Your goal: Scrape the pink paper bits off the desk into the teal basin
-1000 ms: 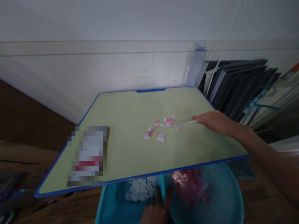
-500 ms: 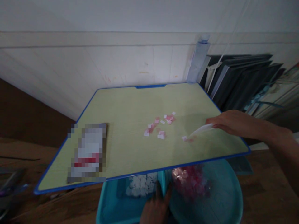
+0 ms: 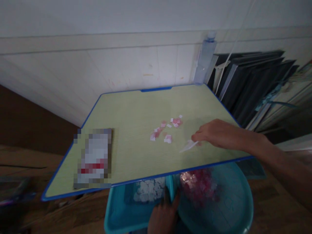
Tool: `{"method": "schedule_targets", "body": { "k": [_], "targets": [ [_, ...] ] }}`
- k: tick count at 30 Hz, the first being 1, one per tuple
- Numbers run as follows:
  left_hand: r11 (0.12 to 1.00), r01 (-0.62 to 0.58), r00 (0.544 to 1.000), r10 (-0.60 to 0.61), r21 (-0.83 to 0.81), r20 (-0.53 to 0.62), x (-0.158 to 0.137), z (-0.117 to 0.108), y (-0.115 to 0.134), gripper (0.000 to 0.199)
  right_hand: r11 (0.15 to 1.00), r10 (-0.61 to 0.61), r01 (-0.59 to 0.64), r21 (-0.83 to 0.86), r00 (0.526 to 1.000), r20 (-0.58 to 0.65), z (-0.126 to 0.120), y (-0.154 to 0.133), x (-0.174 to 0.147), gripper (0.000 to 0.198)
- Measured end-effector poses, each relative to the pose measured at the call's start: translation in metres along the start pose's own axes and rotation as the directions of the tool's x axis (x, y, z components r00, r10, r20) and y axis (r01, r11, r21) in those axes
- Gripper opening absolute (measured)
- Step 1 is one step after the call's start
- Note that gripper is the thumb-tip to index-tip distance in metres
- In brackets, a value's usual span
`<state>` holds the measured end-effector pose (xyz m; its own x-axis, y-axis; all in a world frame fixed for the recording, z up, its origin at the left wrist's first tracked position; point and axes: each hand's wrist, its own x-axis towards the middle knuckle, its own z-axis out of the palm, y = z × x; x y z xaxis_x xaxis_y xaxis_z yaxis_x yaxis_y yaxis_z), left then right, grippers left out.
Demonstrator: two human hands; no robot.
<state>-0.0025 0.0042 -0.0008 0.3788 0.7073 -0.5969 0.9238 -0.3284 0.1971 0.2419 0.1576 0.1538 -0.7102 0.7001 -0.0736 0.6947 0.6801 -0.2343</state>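
My right hand (image 3: 215,134) rests low over the green tabletop (image 3: 136,120) and grips a thin white stick-like tool (image 3: 188,146) whose tip points toward me. Small pink and white paper bits (image 3: 166,129) lie scattered just left of that hand. My left hand (image 3: 163,217) is below the table's front edge, holding the divider of a teal tray (image 3: 234,208). One compartment holds white pieces (image 3: 148,191), the other pink pieces (image 3: 198,188).
A blurred rectangular object (image 3: 94,158) lies on the table's left front part. A clear plastic bottle (image 3: 204,58) stands at the far right corner by the wall. Dark flat panels (image 3: 253,84) lean at the right. The table has a blue rim.
My right hand has swung back left and nearer the scattered bits, the white tool now angled down toward the front edge. The pieces it had dragged to the right are no longer visible.
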Motion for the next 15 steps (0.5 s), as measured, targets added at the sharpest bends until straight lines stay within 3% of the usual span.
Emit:
{"method": "schedule_targets", "body": {
  "k": [3, 9, 15],
  "targets": [
    [1.000, -0.001, 1.000, 0.001, 0.006, 0.002, 0.000, 0.002, 0.000, 0.066, 0.996, -0.068, 0.070, -0.052, 0.997, 0.047, -0.005, 0.001, -0.004, 0.033],
    [1.000, -0.010, 0.999, 0.010, 0.016, -0.040, 0.001, 0.006, -0.001, 0.066, 0.986, 0.074, -0.073, -0.149, 0.997, -0.002, -0.008, 0.019, -0.020, 0.031],
    [1.000, -0.026, 0.999, 0.026, -0.001, -0.036, 0.001, 0.008, -0.002, 0.073, 0.992, 0.060, -0.058, -0.110, 0.998, 0.015, -0.003, 0.016, -0.047, 0.032]
  ]
}}
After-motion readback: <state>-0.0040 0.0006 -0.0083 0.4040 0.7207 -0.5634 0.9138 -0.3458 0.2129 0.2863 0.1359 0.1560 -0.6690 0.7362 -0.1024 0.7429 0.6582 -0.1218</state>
